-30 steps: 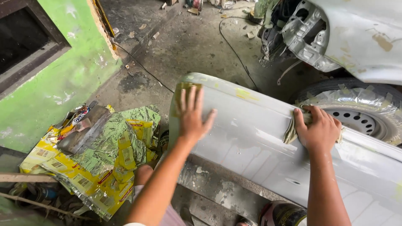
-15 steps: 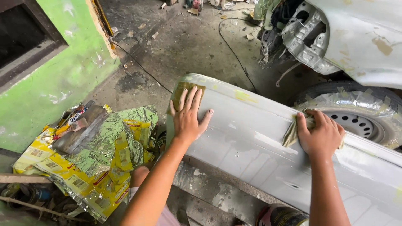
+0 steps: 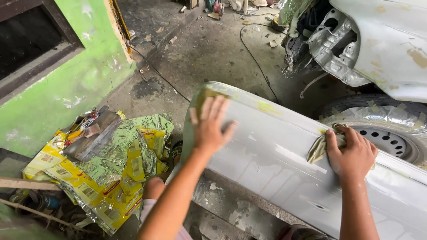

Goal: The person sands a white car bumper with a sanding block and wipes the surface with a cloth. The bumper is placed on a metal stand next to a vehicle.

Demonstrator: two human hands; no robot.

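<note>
A long pale grey car body panel [image 3: 275, 151] lies slanted in front of me, with yellowish filler patches near its far end. My left hand [image 3: 211, 126] rests flat on the panel's left end, fingers spread. My right hand [image 3: 353, 153] presses a folded, dirty piece of sandpaper or cloth [image 3: 318, 149] against the panel's upper edge further right.
A wheel with a masked tyre [image 3: 382, 129] stands behind the panel under a white car body [image 3: 382, 44]. Crumpled yellow and silver foil wrappers [image 3: 106, 169] lie on the floor by a green wall [image 3: 58, 93]. A black cable [image 3: 253, 58] crosses the concrete floor.
My left hand has slid slightly left and down on the panel's end. My right hand with the pad has stayed at about the same spot on the upper edge.
</note>
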